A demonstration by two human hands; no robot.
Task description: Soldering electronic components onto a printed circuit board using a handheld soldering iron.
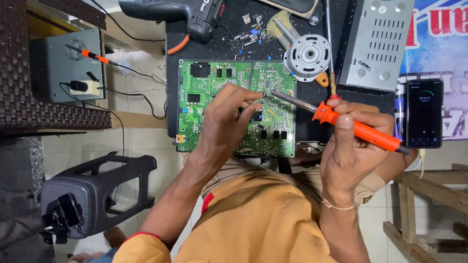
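A green circuit board [209,87] lies on a black mat [312,131] in front of me. My left hand [229,124] rests on the board's middle, fingers pinched near a small spot by the soldering tip; what it pinches is too small to tell. My right hand [353,146] grips an orange-handled soldering iron [363,131], whose metal tip reaches left onto the board near my left fingertips.
A black heat gun [190,12], small loose parts, a round metal motor part [307,54] and a grey perforated metal box [375,41] lie behind the board. A phone [424,113] sits at right. A black stool [97,192] stands at lower left.
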